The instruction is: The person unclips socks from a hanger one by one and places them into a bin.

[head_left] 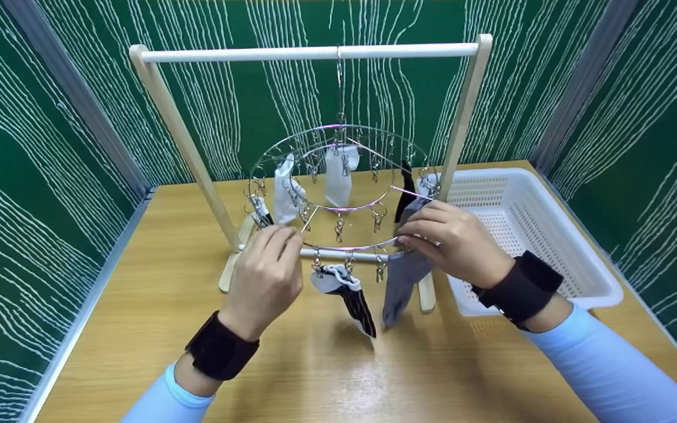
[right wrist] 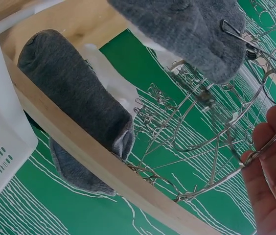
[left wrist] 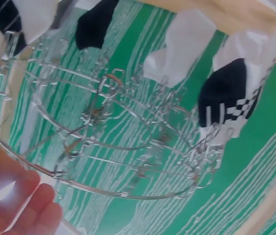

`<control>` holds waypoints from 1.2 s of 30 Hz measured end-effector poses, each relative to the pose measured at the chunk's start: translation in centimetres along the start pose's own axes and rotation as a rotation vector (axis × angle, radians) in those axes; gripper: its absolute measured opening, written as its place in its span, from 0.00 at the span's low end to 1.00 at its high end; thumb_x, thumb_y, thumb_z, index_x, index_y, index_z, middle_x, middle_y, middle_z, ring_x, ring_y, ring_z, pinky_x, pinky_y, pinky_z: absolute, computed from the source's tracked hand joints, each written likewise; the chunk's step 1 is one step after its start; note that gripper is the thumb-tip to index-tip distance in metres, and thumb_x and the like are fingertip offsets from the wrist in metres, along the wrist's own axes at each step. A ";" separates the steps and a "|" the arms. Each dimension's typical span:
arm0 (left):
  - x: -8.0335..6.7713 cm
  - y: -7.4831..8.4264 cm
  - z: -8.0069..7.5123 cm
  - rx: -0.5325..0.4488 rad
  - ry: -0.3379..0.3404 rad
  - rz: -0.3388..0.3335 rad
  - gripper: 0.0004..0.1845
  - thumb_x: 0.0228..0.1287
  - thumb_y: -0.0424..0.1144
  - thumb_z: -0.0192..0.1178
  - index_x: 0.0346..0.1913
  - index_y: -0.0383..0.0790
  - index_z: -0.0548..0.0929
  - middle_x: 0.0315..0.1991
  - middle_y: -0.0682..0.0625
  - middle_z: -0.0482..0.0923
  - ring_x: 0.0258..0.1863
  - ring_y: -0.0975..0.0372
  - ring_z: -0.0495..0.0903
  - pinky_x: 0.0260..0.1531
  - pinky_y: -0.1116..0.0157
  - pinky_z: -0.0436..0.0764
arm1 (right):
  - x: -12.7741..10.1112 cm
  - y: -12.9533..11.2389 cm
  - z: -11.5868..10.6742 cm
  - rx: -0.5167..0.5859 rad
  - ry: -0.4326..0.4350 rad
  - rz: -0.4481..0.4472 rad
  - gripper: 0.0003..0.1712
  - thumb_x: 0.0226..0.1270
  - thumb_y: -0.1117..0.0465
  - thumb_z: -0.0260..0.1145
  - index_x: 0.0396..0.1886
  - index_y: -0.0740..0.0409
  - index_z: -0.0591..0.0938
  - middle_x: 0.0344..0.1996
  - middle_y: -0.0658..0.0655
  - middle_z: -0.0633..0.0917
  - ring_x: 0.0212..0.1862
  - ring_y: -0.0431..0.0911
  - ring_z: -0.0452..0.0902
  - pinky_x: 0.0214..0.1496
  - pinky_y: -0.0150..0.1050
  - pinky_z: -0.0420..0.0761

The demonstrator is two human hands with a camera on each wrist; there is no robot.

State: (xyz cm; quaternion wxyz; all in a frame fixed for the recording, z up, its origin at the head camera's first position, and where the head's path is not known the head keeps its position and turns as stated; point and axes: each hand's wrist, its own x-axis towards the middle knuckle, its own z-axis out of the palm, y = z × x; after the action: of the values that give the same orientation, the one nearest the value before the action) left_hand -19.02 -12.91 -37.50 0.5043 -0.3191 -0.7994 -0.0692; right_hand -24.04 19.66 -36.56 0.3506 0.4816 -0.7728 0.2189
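Note:
A round metal clip hanger [head_left: 338,182] hangs by its hook from the white rod of a wooden rack [head_left: 309,54]. White socks [head_left: 338,173] and a black sock [head_left: 404,197] are clipped at its back. At the front hang a black-and-white sock [head_left: 347,296] and a grey sock [head_left: 403,282]. My left hand [head_left: 290,236] pinches the outer ring at the front left. My right hand [head_left: 414,236] grips the ring at the front right, where the grey sock's clip hangs. From below, the left fingers [left wrist: 23,198] show beside the ring, and the right fingers [right wrist: 270,161] curl round the wire near the grey sock [right wrist: 192,34].
A white perforated basket [head_left: 550,235] stands on the wooden table [head_left: 156,258] to the right of the rack, close to my right forearm. Green patterned walls close in on three sides. The rack's feet [head_left: 230,273] rest just behind the hanger.

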 end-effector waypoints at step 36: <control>-1.3 5.2 3.0 -0.564 -0.363 -0.390 0.26 0.75 0.43 0.69 0.63 0.24 0.82 0.47 0.37 0.90 0.47 0.48 0.91 0.48 0.52 0.91 | 0.0 0.0 0.0 -0.011 -0.004 0.014 0.07 0.63 0.70 0.79 0.39 0.59 0.92 0.35 0.55 0.93 0.37 0.49 0.84 0.36 0.43 0.86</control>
State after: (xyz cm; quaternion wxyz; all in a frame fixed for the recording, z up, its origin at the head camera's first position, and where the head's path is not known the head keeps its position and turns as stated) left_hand -17.93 -8.15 -41.15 0.2245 -0.2943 -0.8710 -0.3232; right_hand -24.04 19.62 -36.53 0.3499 0.4746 -0.7782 0.2162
